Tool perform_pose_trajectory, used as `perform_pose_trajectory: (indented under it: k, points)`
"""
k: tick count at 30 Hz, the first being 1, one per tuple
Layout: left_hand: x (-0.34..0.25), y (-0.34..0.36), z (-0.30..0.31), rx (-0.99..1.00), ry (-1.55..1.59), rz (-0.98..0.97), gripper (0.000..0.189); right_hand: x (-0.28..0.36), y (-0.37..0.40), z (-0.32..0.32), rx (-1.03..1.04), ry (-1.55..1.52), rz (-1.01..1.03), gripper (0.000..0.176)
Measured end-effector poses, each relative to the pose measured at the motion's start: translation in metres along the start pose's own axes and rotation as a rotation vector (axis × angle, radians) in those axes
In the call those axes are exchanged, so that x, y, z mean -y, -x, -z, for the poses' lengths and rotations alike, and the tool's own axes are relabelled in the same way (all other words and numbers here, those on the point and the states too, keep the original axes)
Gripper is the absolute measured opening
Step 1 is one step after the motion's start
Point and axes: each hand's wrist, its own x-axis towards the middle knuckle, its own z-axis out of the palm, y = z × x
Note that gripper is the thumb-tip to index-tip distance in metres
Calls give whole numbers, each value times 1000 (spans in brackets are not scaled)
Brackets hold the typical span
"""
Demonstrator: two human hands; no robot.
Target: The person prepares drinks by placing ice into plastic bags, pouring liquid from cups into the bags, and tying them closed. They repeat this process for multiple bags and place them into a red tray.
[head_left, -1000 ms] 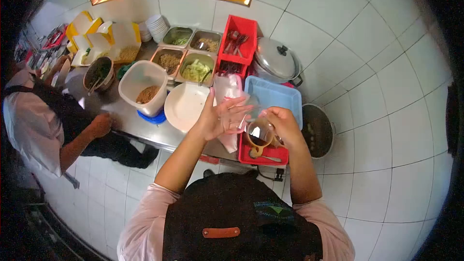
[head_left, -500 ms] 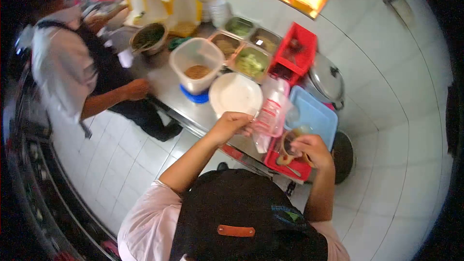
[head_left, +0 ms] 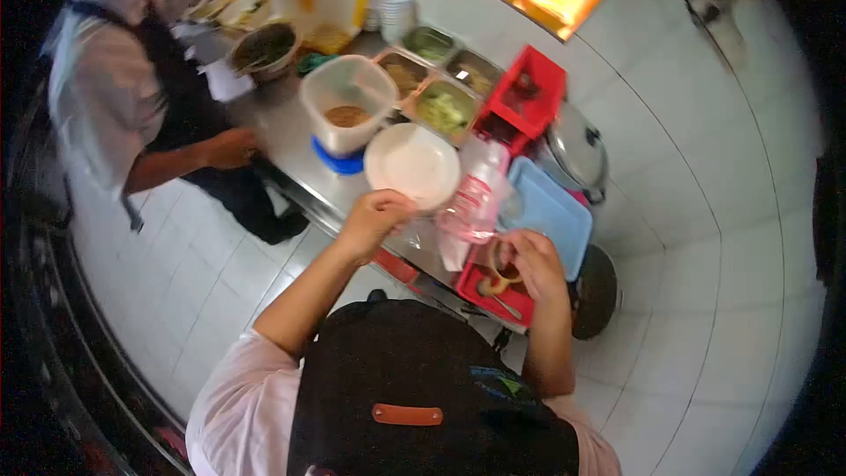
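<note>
My left hand (head_left: 377, 222) is closed in a pinch in front of the stacked white plates (head_left: 412, 167). A faint clear glint shows just below its fingertips, but I cannot make out what is held. My right hand (head_left: 536, 263) has its fingers curled together above the red tray (head_left: 520, 307), and anything in them is too blurred to name. Beside its fingertips stands a small round cup (head_left: 504, 266) in that tray, with a spoon (head_left: 507, 307) nearby. Between my hands lies a pack of clear plastic bags with red print (head_left: 471, 207).
A blue tray (head_left: 564, 225), red bins (head_left: 529, 92) and a lidded pot (head_left: 577, 150) stand at the right. Further back are a clear tub (head_left: 348, 97) and metal food pans (head_left: 445, 110). A co-worker (head_left: 115, 97) stands at the left.
My left hand has drawn away to the left from the bag pack. My right hand has lifted slightly from the cup it was over. The co-worker's far arm has reached further back.
</note>
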Motion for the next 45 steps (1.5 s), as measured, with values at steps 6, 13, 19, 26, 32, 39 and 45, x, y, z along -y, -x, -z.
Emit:
perform_pose_trajectory:
  k: [6,13,19,26,32,39,45]
  points:
    - [13,-6,7,-43,124,-36,14,2,6,-2,86,-155,25,22]
    - [4,-2,0,68,-41,40,20,-15,12,9,-124,-255,95,18]
    - [14,-3,9,201,-144,-22,11,-25,4,10,-400,152,259,16]
    - [26,25,-51,175,-154,-180,20,-11,42,-76,-113,603,382,18]
    - [50,25,-52,166,-161,-153,30,-33,26,-81,-16,449,352,21]
    - [46,40,-59,284,-257,-140,40,-43,33,-63,92,459,274,22]
    - [35,47,-54,248,-590,-324,32,-43,33,-44,-193,575,488,19]
